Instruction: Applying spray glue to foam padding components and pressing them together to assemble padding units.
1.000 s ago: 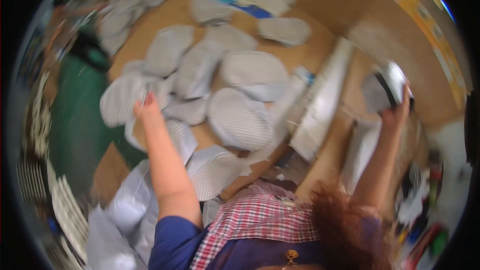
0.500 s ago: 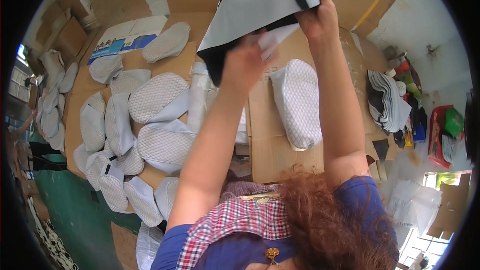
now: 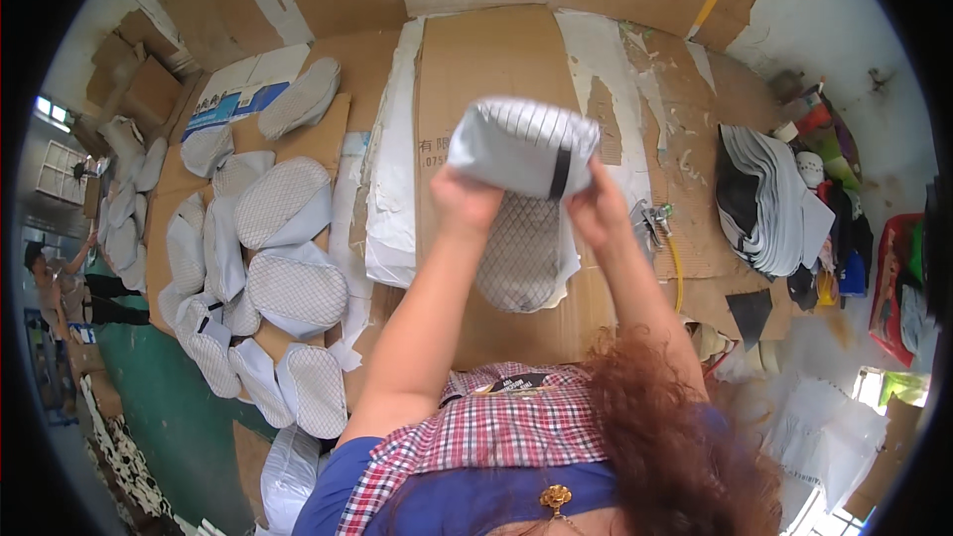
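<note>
A grey fabric cover (image 3: pixel 496 161) with a quilted top and a black strip near its right end is held up between my two hands. My left hand (image 3: pixel 467 201) grips its lower left corner. The right edge, beside the black strip, is in the grasp of my right hand (image 3: pixel 599 206). Behind and below it, a second quilted cover (image 3: pixel 521 256) lies on the cardboard-covered table (image 3: pixel 496 50), its upper part hidden by the held one. Several similar quilted covers (image 3: pixel 286 203) lie spread to the left.
A stack of grey and black fabric pieces (image 3: pixel 764 203) lies at the right. Nearer is a metal tool (image 3: pixel 655 221) with a yellow hose (image 3: pixel 678 273). A black fabric scrap (image 3: pixel 749 316) lies at the front right. Another person (image 3: pixel 60 288) is at far left.
The cover has come down from high at the back to over the table's middle. My left hand has moved from its open underside to its left corner; both hands are lower.
</note>
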### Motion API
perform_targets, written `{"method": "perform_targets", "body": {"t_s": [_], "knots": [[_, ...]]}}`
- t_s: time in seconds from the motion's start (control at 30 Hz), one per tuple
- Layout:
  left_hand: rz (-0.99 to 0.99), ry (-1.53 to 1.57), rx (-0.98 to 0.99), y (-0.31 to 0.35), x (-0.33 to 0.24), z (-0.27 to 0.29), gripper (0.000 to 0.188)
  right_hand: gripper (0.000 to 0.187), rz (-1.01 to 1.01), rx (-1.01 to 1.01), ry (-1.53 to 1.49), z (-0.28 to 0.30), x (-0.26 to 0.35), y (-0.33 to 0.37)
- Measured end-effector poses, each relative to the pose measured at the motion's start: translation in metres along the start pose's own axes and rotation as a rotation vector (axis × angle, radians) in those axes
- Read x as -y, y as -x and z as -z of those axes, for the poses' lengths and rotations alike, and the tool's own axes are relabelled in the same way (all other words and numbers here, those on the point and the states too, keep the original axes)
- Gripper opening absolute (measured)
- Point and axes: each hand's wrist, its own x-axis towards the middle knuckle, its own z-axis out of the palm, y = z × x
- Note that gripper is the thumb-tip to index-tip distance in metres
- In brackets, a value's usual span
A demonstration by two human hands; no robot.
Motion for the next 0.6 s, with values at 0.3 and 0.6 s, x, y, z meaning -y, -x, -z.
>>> {"method": "perform_targets", "body": {"t_s": [0.3,0.6], "knots": [[0.13,-0.228,-0.108,0.089,-0.006,0.003,0.052,0.032,-0.363,0.1,-0.02,0.045,-0.038,0.088],[0.246,-1.316,-0.836,0.142,-0.027,0.069,0.029,0.026,-0.41,-0.177,0.497,0.056,-0.069,0.134]]}}
